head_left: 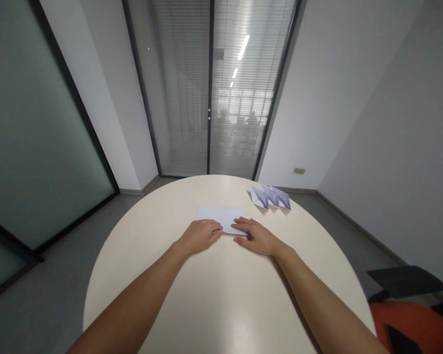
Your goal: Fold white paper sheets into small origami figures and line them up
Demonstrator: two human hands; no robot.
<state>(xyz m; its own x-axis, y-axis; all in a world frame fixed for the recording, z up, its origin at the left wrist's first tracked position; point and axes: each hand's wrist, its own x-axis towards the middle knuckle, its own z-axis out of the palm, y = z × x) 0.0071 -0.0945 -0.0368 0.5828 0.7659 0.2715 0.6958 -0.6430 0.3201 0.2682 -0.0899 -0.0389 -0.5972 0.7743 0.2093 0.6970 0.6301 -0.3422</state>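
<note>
A white sheet of paper (220, 214), seemingly folded, lies on the round table in front of me. Its near left corner is under my left hand (201, 235), whose fingers are bent together at the paper's near edge and closed on it. My right hand (256, 236) rests at the paper's near right corner, fingers spread over the surface and the thumb apart on the table side. Both palms hide parts of the near edge.
Several folded paper pieces (270, 197), white and bluish, stand at the table's far right. The cream round table (192, 305) has a curved edge. An orange and black chair (413, 319) is at the lower right. Glass doors (184, 98) with blinds stand beyond.
</note>
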